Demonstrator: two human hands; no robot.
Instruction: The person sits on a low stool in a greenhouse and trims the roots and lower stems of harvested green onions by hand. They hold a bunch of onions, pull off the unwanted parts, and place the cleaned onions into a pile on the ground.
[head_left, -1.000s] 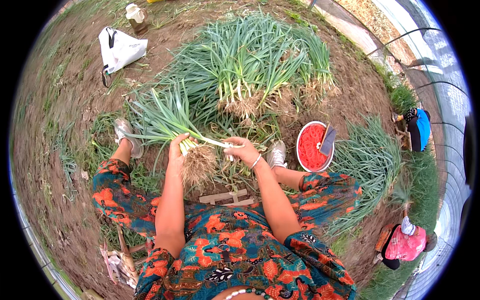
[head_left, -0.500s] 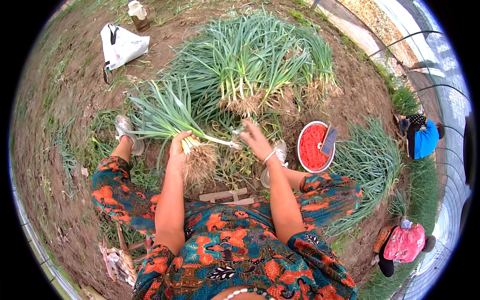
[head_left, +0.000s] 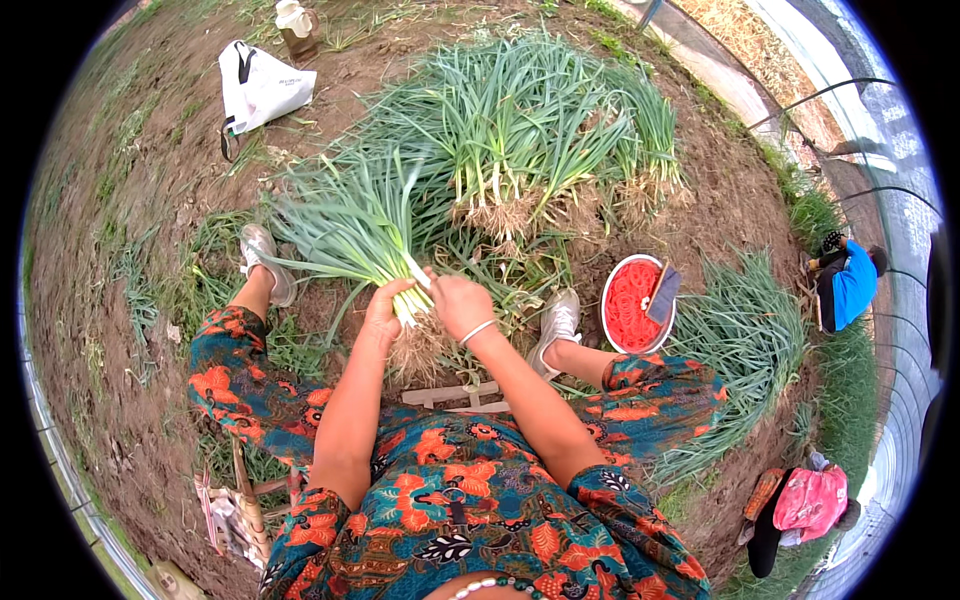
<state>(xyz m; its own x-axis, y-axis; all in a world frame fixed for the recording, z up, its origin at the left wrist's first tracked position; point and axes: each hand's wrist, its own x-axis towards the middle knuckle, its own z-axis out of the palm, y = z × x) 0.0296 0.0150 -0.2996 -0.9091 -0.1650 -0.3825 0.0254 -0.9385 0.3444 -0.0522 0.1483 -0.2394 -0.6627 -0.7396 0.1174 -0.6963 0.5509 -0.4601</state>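
Dirt field, heaped green onions (head_left: 520, 130) | left hand (head_left: 383, 312) clasps onion bunch (head_left: 350, 225) | right hand (head_left: 458, 303) grips its stalks

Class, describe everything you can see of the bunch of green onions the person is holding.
The bunch of green onions has long green leaves fanning up and to the left, pale white stalks and a tangle of brownish roots hanging below. It lies tilted above the soil between the person's knees. The left hand grips the white stalks; the right hand touches them beside it.

A farm plot under a hoop tunnel, it seems (plastic sheeting (head_left: 880, 130) blurs at the rim). Bare soil (head_left: 130, 260), heaped green onions (head_left: 520, 120).
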